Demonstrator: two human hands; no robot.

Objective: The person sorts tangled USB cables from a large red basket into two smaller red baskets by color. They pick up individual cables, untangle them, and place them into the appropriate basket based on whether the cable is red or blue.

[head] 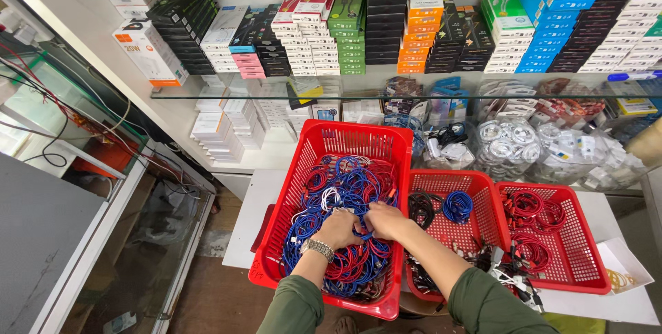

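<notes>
A large red plastic basket (324, 142) holds a tangled heap of blue and red cables (341, 192). Both my hands are down in that heap, close together near its middle. My left hand (338, 229), with a metal watch on the wrist, has its fingers closed around blue cable strands. My right hand (384, 219) touches the same bunch, fingers curled on a cable. To the right, a smaller red basket (479, 189) holds a coiled blue cable (457, 206) and black cables (420, 208). A third red basket (579, 223) holds red cables (527, 210).
The baskets stand on a white table (248, 223). Behind them a glass shelf (227, 92) carries stacked boxes of several colours, with clear bags of white cables (514, 144) below. A glass counter (131, 237) and loose wires lie at the left.
</notes>
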